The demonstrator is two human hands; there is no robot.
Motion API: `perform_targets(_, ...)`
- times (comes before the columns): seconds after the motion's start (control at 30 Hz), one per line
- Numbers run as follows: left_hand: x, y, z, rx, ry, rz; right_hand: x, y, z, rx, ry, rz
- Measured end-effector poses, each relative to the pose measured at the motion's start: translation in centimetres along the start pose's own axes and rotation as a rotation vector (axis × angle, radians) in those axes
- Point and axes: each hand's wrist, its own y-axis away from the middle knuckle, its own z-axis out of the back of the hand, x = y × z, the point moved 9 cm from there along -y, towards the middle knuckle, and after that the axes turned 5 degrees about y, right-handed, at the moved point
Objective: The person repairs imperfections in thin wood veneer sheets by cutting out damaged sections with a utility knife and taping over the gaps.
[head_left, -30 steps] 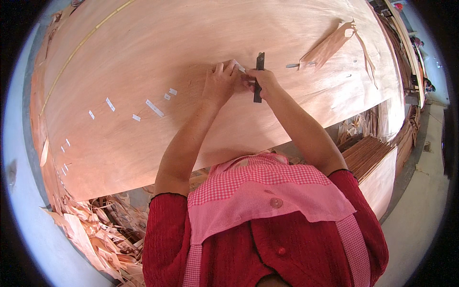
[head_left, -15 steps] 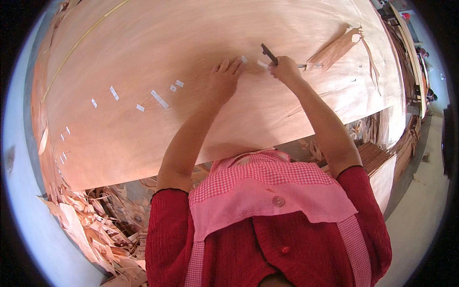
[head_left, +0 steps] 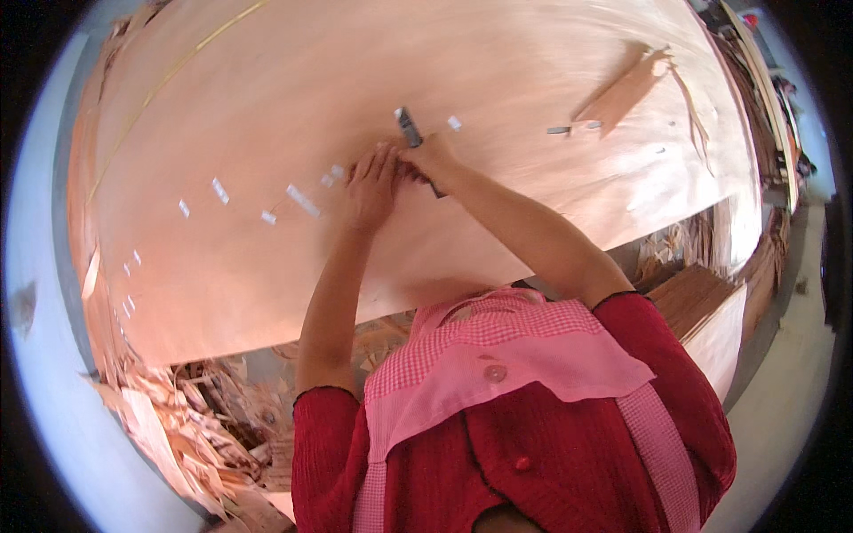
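A broad, pale reddish-brown sheet of wood veneer (head_left: 506,213) lies in front of me. My left hand (head_left: 373,188) rests on it palm down, fingers stretched out. Beside its fingertips, my right hand (head_left: 434,163) is closed around a slim black hand tool (head_left: 409,129) with a pale end; its exact kind is unclear. The tool's lower part shows below the hand. Short white tape pieces (head_left: 304,200) are stuck on the sheet left of my hands, and one white piece (head_left: 455,123) is beyond my right hand. What lies between the hands is hidden.
A torn veneer strip (head_left: 617,96) and a small dark flat piece (head_left: 558,131) lie at the right. A thin yellow strip (head_left: 182,67) crosses the far left. Veneer scraps (head_left: 160,426) are heaped below the near left edge; stacked sheets (head_left: 689,302) stand at the near right.
My right hand has moved left and nearer with the black tool, up to my left hand. My left hand has shifted left and nearer, uncovering the white piece beyond.
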Motion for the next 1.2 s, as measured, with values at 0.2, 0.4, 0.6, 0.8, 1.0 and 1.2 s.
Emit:
perform_targets(0.2,-2.3,0.1,0.4,0.158,-0.145,0.059,-4.0,3.3,12.9,-0.166,0.045,0.255)
perform_targets(0.4,-17.9,-9.3,-5.1,0.197,0.259,-0.133,-16.4,13.9,40.6,-0.781,-0.264,0.057)
perform_targets(0.6,-30.4,-24.4,-15.2,0.111,0.176,0.224,-20.9,14.3,47.5,-0.562,-0.367,0.087)
perform_targets(0.8,-22.4,-27.3,-18.5,0.473,1.021,0.639,-21.2,15.1,53.8,-0.411,-0.096,0.123)
perform_targets(1.0,-16.7,-20.2,-16.7,0.71,0.312,0.573,-20.6,13.4,53.8,-0.228,0.026,0.246)
perform_targets(1.2,-25.2,-17.5,-13.4,0.181,-0.145,0.147,-12.8,12.2,50.2,-0.481,0.677,0.846)
